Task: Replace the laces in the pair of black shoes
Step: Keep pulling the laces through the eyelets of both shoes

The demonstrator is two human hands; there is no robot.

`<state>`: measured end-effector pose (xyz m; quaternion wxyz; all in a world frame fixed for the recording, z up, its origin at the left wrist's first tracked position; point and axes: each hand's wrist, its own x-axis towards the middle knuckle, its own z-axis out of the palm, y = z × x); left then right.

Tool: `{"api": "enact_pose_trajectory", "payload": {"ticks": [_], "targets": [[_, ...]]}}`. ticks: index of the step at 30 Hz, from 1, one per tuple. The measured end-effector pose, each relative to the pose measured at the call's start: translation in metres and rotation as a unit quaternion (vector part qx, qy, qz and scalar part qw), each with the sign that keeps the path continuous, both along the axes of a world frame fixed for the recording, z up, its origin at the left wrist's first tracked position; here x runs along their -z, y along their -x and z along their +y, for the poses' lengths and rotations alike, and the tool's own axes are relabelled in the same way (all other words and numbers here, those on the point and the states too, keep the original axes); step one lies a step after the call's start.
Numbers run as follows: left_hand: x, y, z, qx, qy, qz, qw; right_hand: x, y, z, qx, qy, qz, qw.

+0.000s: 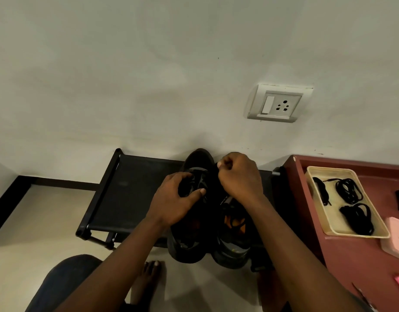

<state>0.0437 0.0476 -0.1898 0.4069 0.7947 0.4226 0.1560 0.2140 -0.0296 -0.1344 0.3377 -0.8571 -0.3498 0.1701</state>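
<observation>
Two black shoes stand side by side on a low black rack (126, 194), toes toward the wall. My left hand (178, 199) grips the left shoe (187, 244) over its laced middle, thumb across the tongue. My right hand (239, 176) is curled above the toe end of the right shoe (232, 251), pinching something thin and dark, most likely a lace end. The right shoe has an orange lining and a loose black lace lying in its opening. Spare black laces (349, 192) lie in a cream tray (329, 230) to the right.
A maroon table (318, 244) stands right of the rack, carrying the tray, a pink box (396, 235) and a pink object at the edge. A wall socket (279, 102) is above. My bare foot (151, 273) and knee are on the floor below the rack.
</observation>
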Motion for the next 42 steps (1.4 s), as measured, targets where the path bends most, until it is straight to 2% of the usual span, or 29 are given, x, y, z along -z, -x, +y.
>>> {"api": "enact_pose_trajectory", "payload": {"ticks": [2, 3, 4, 6, 7, 8, 9, 10, 12, 13, 15, 18, 21, 26, 29, 31, 32, 34, 36, 37, 39, 42], "targets": [[-0.005, -0.002, 0.002, 0.003, 0.014, 0.012, 1.000, -0.004, -0.005, 0.003, 0.053, -0.084, 0.061, 0.993], [-0.006, -0.003, 0.004, 0.005, 0.018, 0.016, 1.000, -0.006, -0.008, 0.004, 0.086, -0.153, 0.120, 0.977], [-0.007, -0.003, 0.005, 0.005, 0.023, 0.018, 1.000, -0.009, -0.011, 0.006, 0.114, -0.233, 0.201, 0.944], [-0.009, -0.003, 0.008, 0.005, 0.034, 0.017, 0.999, -0.017, -0.017, 0.007, 0.139, -0.364, 0.360, 0.848], [-0.009, -0.003, 0.009, 0.005, 0.038, 0.016, 0.999, -0.018, -0.020, 0.007, 0.143, -0.394, 0.404, 0.813], [-0.010, -0.003, 0.009, 0.005, 0.040, 0.015, 0.999, -0.017, -0.023, 0.007, 0.149, -0.395, 0.422, 0.802], [-0.010, -0.003, 0.010, 0.004, 0.042, 0.012, 0.999, -0.015, -0.025, 0.007, 0.155, -0.369, 0.417, 0.816], [-0.010, -0.004, 0.010, 0.004, 0.042, 0.009, 0.999, -0.013, -0.027, 0.007, 0.150, -0.315, 0.381, 0.856], [-0.009, -0.005, 0.011, 0.001, 0.038, 0.005, 0.999, -0.004, -0.027, 0.006, 0.076, -0.152, 0.229, 0.958], [-0.009, -0.006, 0.011, -0.001, 0.029, 0.009, 1.000, 0.000, -0.025, 0.005, 0.012, -0.073, 0.141, 0.987], [-0.009, -0.007, 0.014, -0.003, 0.007, 0.030, 1.000, 0.007, -0.018, 0.005, -0.114, 0.052, 0.014, 0.992], [-0.010, -0.010, 0.017, 0.009, 0.025, 0.051, 0.998, 0.014, -0.006, 0.006, -0.186, 0.134, -0.052, 0.972], [-0.009, -0.009, 0.020, 0.031, 0.123, -0.009, 0.992, 0.014, -0.001, 0.009, -0.180, 0.134, -0.091, 0.970], [-0.007, -0.009, 0.024, 0.045, 0.219, -0.057, 0.973, 0.008, -0.005, 0.009, -0.133, 0.135, -0.050, 0.981], [-0.006, -0.008, 0.026, 0.036, 0.250, -0.057, 0.966, 0.005, -0.012, 0.010, -0.038, 0.058, 0.005, 0.998], [-0.004, -0.006, 0.029, 0.035, 0.257, -0.050, 0.965, 0.004, -0.016, 0.012, 0.050, -0.030, 0.086, 0.995], [-0.003, -0.005, 0.030, 0.035, 0.259, -0.046, 0.964, 0.004, -0.018, 0.014, 0.095, -0.087, 0.146, 0.981], [-0.002, -0.005, 0.031, 0.036, 0.256, -0.036, 0.965, 0.000, -0.018, 0.017, 0.149, -0.204, 0.266, 0.930], [-0.002, -0.005, 0.032, 0.035, 0.255, -0.032, 0.966, -0.003, -0.018, 0.018, 0.144, -0.282, 0.347, 0.883], [-0.002, -0.005, 0.032, 0.036, 0.257, -0.031, 0.965, -0.004, -0.017, 0.017, 0.133, -0.293, 0.361, 0.875], [-0.003, -0.005, 0.032, 0.038, 0.256, -0.029, 0.965, -0.004, -0.014, 0.016, 0.112, -0.266, 0.329, 0.899], [-0.002, -0.005, 0.032, 0.039, 0.253, -0.029, 0.966, -0.001, -0.012, 0.013, 0.031, -0.125, 0.110, 0.986]]}}
